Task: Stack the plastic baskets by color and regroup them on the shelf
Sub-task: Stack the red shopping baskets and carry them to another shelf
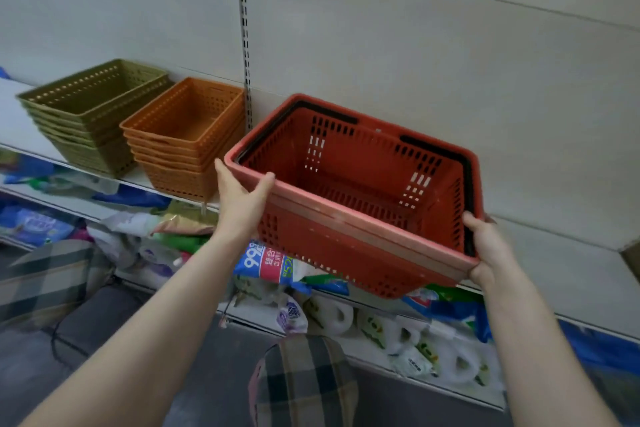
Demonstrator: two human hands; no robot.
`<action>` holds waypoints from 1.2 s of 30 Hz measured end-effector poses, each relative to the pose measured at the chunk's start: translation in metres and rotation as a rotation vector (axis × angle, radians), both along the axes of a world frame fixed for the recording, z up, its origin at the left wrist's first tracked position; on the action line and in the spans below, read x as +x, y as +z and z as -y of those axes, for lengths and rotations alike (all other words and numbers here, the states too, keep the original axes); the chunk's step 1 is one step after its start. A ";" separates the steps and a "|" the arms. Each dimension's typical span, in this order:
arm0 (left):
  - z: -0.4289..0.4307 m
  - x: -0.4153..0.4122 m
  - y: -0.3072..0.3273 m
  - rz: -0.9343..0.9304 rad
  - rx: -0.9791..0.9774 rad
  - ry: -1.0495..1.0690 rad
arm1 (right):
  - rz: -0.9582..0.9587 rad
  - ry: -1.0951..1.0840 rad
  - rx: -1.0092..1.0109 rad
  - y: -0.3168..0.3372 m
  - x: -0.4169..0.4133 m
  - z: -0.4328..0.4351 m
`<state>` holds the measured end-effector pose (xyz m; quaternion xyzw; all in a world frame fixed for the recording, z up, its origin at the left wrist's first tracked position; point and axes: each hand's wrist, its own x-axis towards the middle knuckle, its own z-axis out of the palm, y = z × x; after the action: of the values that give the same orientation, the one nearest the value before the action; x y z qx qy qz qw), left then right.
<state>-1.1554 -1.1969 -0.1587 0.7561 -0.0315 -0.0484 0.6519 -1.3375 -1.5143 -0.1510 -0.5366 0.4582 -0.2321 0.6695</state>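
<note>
A stack of red shopping baskets (349,180) with black handles folded along the rim is held in the air in front of the shelf. My left hand (239,198) grips the left corner of the rim, thumb over the edge. My right hand (491,250) grips the right corner. On the white shelf (20,128) stand a stack of several olive-green baskets (90,114) at the left and a stack of several orange baskets (187,135) beside it.
A slotted metal upright (245,45) runs up the back panel between shelf bays. Lower shelves hold bagged goods and toilet-paper rolls (391,326). Plaid fabric bundles (304,381) lie on the floor below.
</note>
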 end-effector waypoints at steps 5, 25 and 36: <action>0.059 -0.050 -0.014 -0.154 -0.036 -0.237 | -0.011 0.071 0.030 0.015 -0.010 -0.084; 0.063 -0.043 -0.003 -0.215 -0.194 0.052 | -0.540 0.954 -0.366 0.063 0.130 0.061; -0.056 -0.133 -0.064 -0.162 -0.276 0.218 | -0.201 0.844 -0.482 -0.013 0.016 -0.075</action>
<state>-1.2889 -1.1413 -0.2227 0.6519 0.0970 -0.0335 0.7513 -1.3217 -1.4395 -0.1644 -0.8345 0.1966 0.0129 0.5145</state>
